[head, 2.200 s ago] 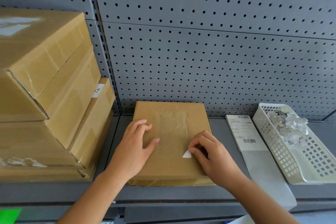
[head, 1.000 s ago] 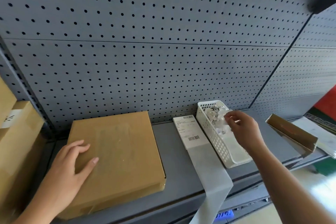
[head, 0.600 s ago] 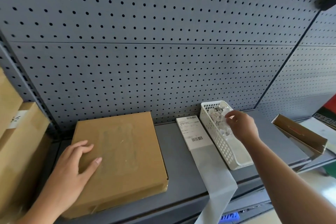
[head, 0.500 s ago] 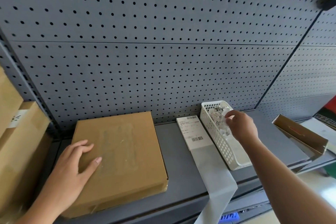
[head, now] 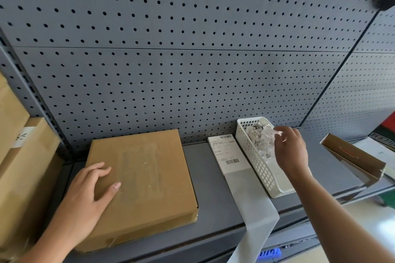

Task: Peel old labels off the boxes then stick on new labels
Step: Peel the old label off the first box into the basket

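A flat brown cardboard box (head: 149, 177) lies on the grey shelf (head: 209, 209); its top shows a bare rectangular patch of glue residue. My left hand (head: 85, 196) rests flat on the box's near left corner. My right hand (head: 291, 151) hovers over the white plastic basket (head: 256, 168), its fingertips pinching a small white label scrap (head: 276, 133) above the heap of torn scraps (head: 259, 136). A new printed label (head: 226, 153) with barcodes lies on its backing strip (head: 254, 209) between box and basket.
Stacked cardboard boxes (head: 25, 177) stand at the left edge. An open brown carton (head: 352, 156) lies tilted at the far right. The pegboard wall (head: 192, 70) closes the back. The backing strip hangs over the shelf's front edge.
My right hand peeled the last white scrap off the box and carried it right to the basket. The view swung right. My left hand stayed on the box.
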